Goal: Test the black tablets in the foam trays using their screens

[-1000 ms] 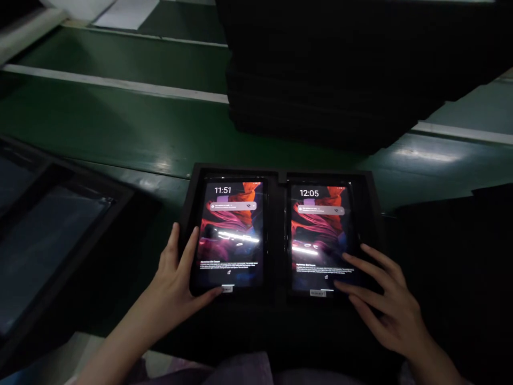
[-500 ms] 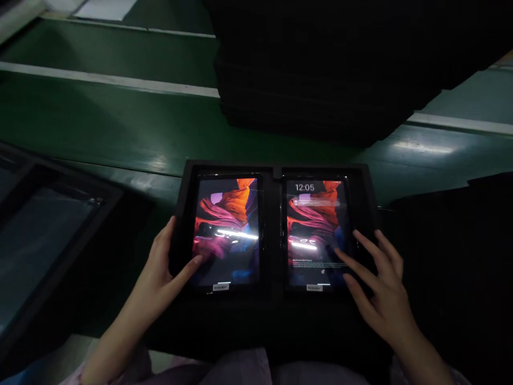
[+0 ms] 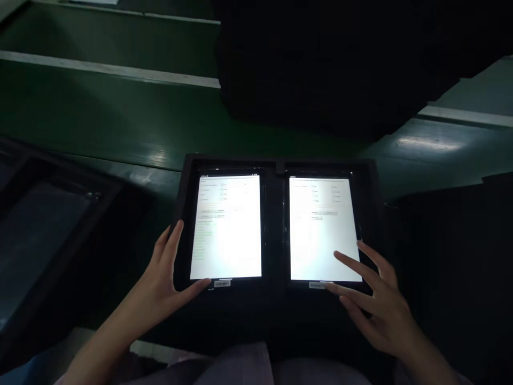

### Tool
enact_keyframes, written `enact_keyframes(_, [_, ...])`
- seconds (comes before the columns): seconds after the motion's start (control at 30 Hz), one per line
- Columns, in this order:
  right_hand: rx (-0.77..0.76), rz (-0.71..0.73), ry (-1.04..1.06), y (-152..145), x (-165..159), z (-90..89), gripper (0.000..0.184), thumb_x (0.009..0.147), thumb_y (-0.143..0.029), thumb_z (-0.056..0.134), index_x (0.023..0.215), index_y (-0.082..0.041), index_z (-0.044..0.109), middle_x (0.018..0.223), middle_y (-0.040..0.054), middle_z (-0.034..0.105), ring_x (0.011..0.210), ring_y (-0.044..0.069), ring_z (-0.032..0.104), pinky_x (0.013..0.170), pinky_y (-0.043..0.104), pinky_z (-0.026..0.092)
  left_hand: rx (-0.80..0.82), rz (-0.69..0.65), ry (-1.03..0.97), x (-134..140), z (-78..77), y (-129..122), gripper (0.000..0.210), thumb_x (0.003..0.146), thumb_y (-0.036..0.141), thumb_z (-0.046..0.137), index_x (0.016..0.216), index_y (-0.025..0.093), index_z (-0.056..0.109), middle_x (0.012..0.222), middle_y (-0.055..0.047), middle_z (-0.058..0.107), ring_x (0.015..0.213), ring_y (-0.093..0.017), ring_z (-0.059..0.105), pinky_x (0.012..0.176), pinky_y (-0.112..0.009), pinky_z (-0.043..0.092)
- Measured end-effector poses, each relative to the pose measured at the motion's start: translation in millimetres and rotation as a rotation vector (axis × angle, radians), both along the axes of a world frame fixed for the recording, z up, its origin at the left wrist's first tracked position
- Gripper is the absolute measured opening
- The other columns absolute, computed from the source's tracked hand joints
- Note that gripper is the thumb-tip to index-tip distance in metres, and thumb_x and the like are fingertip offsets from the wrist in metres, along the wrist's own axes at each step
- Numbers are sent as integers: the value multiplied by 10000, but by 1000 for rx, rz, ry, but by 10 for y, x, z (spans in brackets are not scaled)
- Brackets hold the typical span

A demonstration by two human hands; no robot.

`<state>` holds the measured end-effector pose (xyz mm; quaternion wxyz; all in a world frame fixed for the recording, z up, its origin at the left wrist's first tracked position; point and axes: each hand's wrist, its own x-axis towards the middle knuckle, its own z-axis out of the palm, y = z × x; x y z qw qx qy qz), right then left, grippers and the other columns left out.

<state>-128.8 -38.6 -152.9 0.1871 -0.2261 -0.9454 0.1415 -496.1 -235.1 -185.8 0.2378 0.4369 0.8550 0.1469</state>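
Observation:
Two tablets lie side by side in a black tray [image 3: 274, 246] with two recesses. The left tablet [image 3: 226, 230] shows a bright white page with check boxes and a column of green lines. On the right tablet [image 3: 320, 235] a similar white page is lit, without the green lines. My left hand [image 3: 166, 278] spreads along the tray's left side, its thumb by the left tablet's lower edge and label. My right hand [image 3: 377, 294] has its fingers apart over the right tablet's lower right corner; whether a fingertip touches the glass I cannot tell.
Another black tray [image 3: 108, 198] with a dark screen in it stands at the left. A tall black stack [image 3: 320, 64] rises beyond the tray, and a further dark stack [image 3: 452, 256] is at the right. Underneath runs a green work surface [image 3: 120, 117] with pale strips.
Both screens have gone from colourful wallpaper, with 12:05 on the right one, to white pages. My left thumb has moved down to the tablet's lower edge; my right fingers have shifted slightly downward.

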Motion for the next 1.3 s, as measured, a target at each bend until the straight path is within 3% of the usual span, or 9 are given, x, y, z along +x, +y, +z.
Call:
enact_keyframes(0.13, [-1, -16, -41, -5, -25, -23, 264, 1018, -266, 573, 1063, -351, 819, 1490, 12, 652, 1542, 344, 397, 1071, 563, 550, -48, -13, 62, 21, -16, -59, 1209, 751, 716, 673, 1704, 326, 40, 1738, -219, 228, 1446, -539, 482, 906, -690, 599])
enact_keyframes(0.27, [9, -240, -57, 2, -51, -100, 380, 1040, -253, 535, 1363, -369, 698, 1604, 32, 530, 1564, 375, 351, 1034, 574, 571, -29, -12, 143, 102, -38, -7, 1260, 698, 730, 714, 1705, 300, 89, 1739, -227, 210, 1429, -550, 493, 845, -650, 628])
enact_keyframes(0.37, [26, -311, -27, 3, -49, -123, 484, 1040, -224, 519, 1490, -389, 583, 1612, 23, 509, 1542, 363, 386, 1061, 572, 549, 26, 64, 170, 170, -46, 136, 1149, 759, 763, 647, 1693, 284, 179, 1718, -215, 273, 1443, -528, 488, 877, -646, 625])
enact_keyframes(0.53, [52, -239, 6, -25, -14, -83, 370, 1010, -161, 553, 1268, -370, 715, 1513, -1, 594, 1549, 334, 378, 1072, 529, 530, 101, 229, 107, 195, 8, 314, 1024, 880, 765, 514, 1692, 234, 189, 1636, -231, 414, 1494, -494, 441, 979, -656, 596])
enact_keyframes(0.7, [84, -158, -2, -63, -81, -41, 276, 1000, -187, 579, 1091, -333, 796, 1403, 30, 687, 1486, 328, 467, 1017, 506, 577, 38, 62, 40, 62, 44, 173, 1087, 877, 775, 522, 1702, 262, 36, 1718, -218, 279, 1584, -508, 268, 1113, -720, 479])
enact_keyframes(0.8, [99, -109, -11, -85, -186, -30, 267, 1010, -214, 570, 1033, -325, 811, 1358, 32, 724, 1456, 320, 504, 985, 497, 600, -15, -56, 52, -33, 2, 69, 1163, 831, 795, 569, 1695, 298, -30, 1752, -221, 163, 1579, -538, 245, 1078, -736, 486])
enact_keyframes(0.9, [80, -65, 24, -98, -267, -19, 243, 996, -193, 591, 987, -300, 809, 1319, 35, 748, 1457, 308, 515, 1001, 487, 604, -37, -68, 85, -93, -60, 23, 1278, 726, 851, 618, 1695, 329, -30, 1755, -211, 129, 1544, -590, 276, 1004, -752, 521])
enact_keyframes(1.13, [45, -26, 61, -90, -252, 10, 238, 958, -127, 612, 979, -272, 800, 1308, 57, 749, 1485, 289, 487, 1027, 439, 594, 12, -66, 94, -125, -137, -3, 1248, 710, 860, 616, 1699, 382, 24, 1730, -171, 215, 1526, -560, 348, 1039, -763, 487])
enact_keyframes(1.3, [58, 8, -34, -117, -311, 1, 256, 1022, -186, 559, 1152, -279, 760, 1428, 87, 677, 1611, 294, 280, 1060, 486, 569, 70, -74, 6, -154, -87, -23, 1181, 752, 818, 639, 1694, 428, 44, 1754, -143, 204, 1577, -519, 281, 1029, -722, 517])
